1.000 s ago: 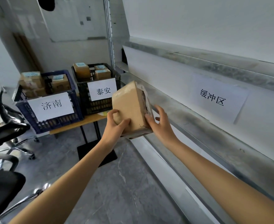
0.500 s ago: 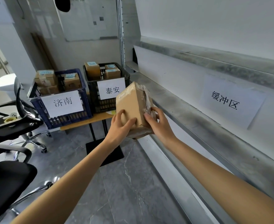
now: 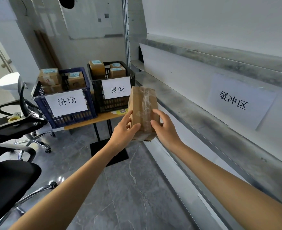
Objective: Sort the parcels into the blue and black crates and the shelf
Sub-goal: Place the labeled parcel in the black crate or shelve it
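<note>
Both hands hold a taped brown cardboard parcel (image 3: pixel 143 105) upright in the air in front of me. My left hand (image 3: pixel 122 131) grips its lower left side, thumb across the front. My right hand (image 3: pixel 165 128) grips the lower right side. Behind it on a small wooden table (image 3: pixel 87 122) stand a blue crate (image 3: pixel 42 103) and a black crate (image 3: pixel 97 95), each with a white paper label and several boxes inside. The grey metal shelf (image 3: pixel 195 117) runs along the right, with a white label on its back wall.
Two black office chairs (image 3: pixel 12 123) stand at the left, one with tape rolls (image 3: pixel 14 117) on its seat. The table's black base (image 3: pixel 108 150) sits on the grey marble floor. A lower shelf rail (image 3: pixel 178 171) runs under my right arm.
The parcel has been turned so its taped face points toward me and it stands more upright. My view has shifted right and closer to the crates.
</note>
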